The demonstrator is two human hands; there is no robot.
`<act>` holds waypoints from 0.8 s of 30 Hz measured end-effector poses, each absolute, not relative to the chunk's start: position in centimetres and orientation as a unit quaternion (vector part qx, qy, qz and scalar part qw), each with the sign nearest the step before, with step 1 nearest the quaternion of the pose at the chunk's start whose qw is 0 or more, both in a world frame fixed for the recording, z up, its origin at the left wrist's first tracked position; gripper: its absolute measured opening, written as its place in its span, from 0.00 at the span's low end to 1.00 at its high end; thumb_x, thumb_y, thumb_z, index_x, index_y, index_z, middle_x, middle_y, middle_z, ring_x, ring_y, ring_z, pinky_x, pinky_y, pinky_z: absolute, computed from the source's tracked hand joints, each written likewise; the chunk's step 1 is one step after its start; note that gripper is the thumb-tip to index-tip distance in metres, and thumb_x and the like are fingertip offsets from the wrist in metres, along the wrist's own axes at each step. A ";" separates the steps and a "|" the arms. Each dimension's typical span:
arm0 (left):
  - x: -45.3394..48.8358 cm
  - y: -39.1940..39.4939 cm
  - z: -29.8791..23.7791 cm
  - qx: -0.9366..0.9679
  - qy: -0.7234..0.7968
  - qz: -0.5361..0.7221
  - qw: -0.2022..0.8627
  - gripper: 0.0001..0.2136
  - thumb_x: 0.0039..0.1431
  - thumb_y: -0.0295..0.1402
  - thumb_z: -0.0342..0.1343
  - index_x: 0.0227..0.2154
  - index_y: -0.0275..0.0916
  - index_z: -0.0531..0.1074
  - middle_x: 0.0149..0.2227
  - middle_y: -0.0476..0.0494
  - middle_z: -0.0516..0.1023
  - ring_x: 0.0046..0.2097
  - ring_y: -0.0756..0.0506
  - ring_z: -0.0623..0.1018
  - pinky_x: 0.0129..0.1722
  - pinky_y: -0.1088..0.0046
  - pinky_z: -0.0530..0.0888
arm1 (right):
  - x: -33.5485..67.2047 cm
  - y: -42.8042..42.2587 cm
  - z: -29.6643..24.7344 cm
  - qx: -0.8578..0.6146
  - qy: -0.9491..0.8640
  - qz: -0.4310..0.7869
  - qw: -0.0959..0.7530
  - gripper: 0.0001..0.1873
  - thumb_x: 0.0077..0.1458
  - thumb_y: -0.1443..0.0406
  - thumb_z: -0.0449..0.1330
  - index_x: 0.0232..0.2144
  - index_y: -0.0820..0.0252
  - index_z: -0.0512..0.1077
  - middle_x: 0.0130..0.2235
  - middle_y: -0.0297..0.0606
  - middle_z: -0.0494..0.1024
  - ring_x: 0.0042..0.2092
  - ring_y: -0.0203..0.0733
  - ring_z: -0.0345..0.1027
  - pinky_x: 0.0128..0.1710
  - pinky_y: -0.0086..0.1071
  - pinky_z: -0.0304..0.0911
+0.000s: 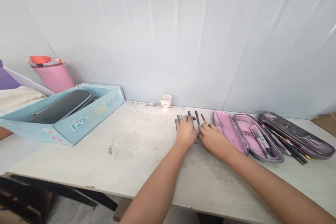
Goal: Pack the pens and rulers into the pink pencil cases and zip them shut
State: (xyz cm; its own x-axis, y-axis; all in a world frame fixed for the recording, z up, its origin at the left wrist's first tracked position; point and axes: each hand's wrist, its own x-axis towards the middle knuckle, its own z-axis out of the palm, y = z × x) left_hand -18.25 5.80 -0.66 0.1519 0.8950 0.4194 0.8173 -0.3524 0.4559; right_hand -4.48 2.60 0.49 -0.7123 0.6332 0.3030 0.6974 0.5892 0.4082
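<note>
My left hand (186, 132) rests on the table with its fingers spread over a grey ruler (179, 117) and a dark pen (189, 113). Just right of it, my right hand (214, 140) has its fingers bent together at the lower end of a black pen (197, 117). A short red pencil (203, 118) lies by the right fingertips. The lower parts of these things are hidden under my hands. Beside my right hand, a pencil case (229, 134) with a pink lining lies unzipped, several markers (261, 141) in its right half.
A black pencil case (296, 133) lies at the far right, with pens and pencils along its near side. Against the wall stands a small paper cup (166, 102). On the left is a blue box (91, 117) holding a dark case (64, 105), with a pink container (55, 75) behind.
</note>
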 end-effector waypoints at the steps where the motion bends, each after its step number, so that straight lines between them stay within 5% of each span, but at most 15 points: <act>1: -18.2 5.7 -0.6 0.755 0.561 0.332 0.069 0.15 0.58 0.26 0.40 0.44 0.38 0.67 0.45 0.39 0.70 0.49 0.43 0.69 0.49 0.64 0.64 | -4.7 2.7 0.6 -0.377 -0.893 -0.239 0.060 0.08 0.53 0.72 0.51 0.30 0.63 0.71 0.34 0.44 0.73 0.42 0.47 0.64 0.40 0.39 0.56; 3: -18.2 5.5 -0.4 0.748 0.551 0.356 0.096 0.14 0.60 0.27 0.38 0.44 0.38 0.67 0.45 0.39 0.71 0.48 0.43 0.70 0.48 0.65 0.64 | -4.5 3.0 1.1 -0.425 -0.881 -0.181 0.101 0.07 0.52 0.71 0.51 0.29 0.62 0.70 0.31 0.43 0.74 0.38 0.45 0.65 0.38 0.37 0.57; 9: -17.6 5.1 0.4 0.767 0.501 0.367 0.162 0.18 0.64 0.37 0.34 0.34 0.38 0.68 0.36 0.41 0.74 0.42 0.44 0.72 0.41 0.67 0.66 | -2.6 2.5 3.1 -0.545 -0.723 0.116 0.409 0.06 0.54 0.64 0.49 0.34 0.59 0.63 0.34 0.37 0.74 0.35 0.38 0.68 0.35 0.31 0.60; 12: -17.3 4.7 0.7 0.795 0.476 0.348 0.146 0.17 0.64 0.37 0.36 0.28 0.39 0.67 0.32 0.43 0.74 0.40 0.44 0.71 0.39 0.69 0.65 | -2.0 1.9 2.9 -0.508 -0.748 0.173 0.391 0.07 0.55 0.64 0.49 0.35 0.59 0.64 0.35 0.37 0.74 0.36 0.37 0.68 0.37 0.31 0.60; 16: -18.5 5.3 1.1 0.791 0.487 0.350 0.119 0.16 0.63 0.37 0.38 0.27 0.39 0.67 0.33 0.43 0.73 0.40 0.44 0.71 0.40 0.69 0.65 | -0.4 1.7 2.0 -0.536 -0.774 0.080 0.328 0.11 0.56 0.65 0.47 0.38 0.60 0.67 0.37 0.40 0.74 0.39 0.41 0.66 0.39 0.33 0.58; 20: -20.7 6.8 0.9 0.700 0.606 0.373 0.061 0.14 0.63 0.36 0.37 0.37 0.39 0.68 0.39 0.40 0.73 0.44 0.42 0.70 0.44 0.65 0.65 | 1.7 2.0 0.6 -0.586 -0.736 -0.003 0.338 0.13 0.57 0.64 0.46 0.39 0.61 0.68 0.37 0.42 0.74 0.41 0.44 0.65 0.40 0.36 0.57; 24: -20.9 7.6 -0.8 0.720 0.632 0.284 0.024 0.17 0.57 0.34 0.47 0.50 0.43 0.63 0.52 0.39 0.68 0.54 0.37 0.64 0.51 0.53 0.59 | 2.6 2.0 -1.1 -0.584 -0.732 -0.013 0.351 0.14 0.58 0.64 0.46 0.40 0.62 0.68 0.37 0.42 0.74 0.42 0.45 0.64 0.41 0.36 0.57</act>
